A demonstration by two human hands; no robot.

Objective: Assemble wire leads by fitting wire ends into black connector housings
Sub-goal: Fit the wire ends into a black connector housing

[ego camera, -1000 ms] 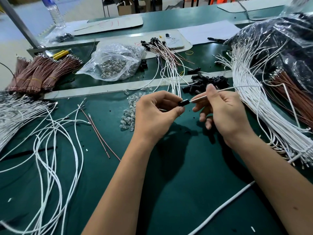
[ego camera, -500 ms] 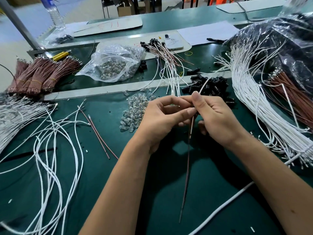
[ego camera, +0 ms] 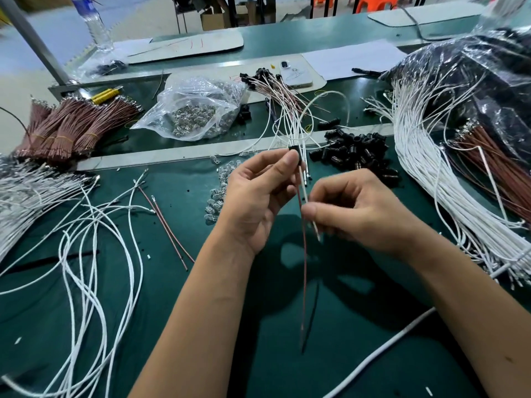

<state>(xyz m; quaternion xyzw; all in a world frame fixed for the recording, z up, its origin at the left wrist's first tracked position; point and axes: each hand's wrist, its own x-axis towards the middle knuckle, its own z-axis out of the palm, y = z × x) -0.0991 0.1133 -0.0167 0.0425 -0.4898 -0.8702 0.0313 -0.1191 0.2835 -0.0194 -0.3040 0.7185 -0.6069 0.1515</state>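
Note:
My left hand pinches a small black connector housing between thumb and fingertips, raised above the green mat. A red-brown wire and a white wire hang down from the housing. My right hand pinches the white wire a little below the housing, fingers curled. A pile of loose black housings lies just behind my hands. Finished leads with black ends fan out further back.
White wire bundles sweep down the right side beside brown ones. Loose white wires and brown bundles lie left. A plastic bag of clear parts, scattered clear parts, a phone and a bottle sit behind.
My hands have drawn apart: the left lifted the housing upward, the right slid down along the white wire. The brown wire still hangs from the housing.

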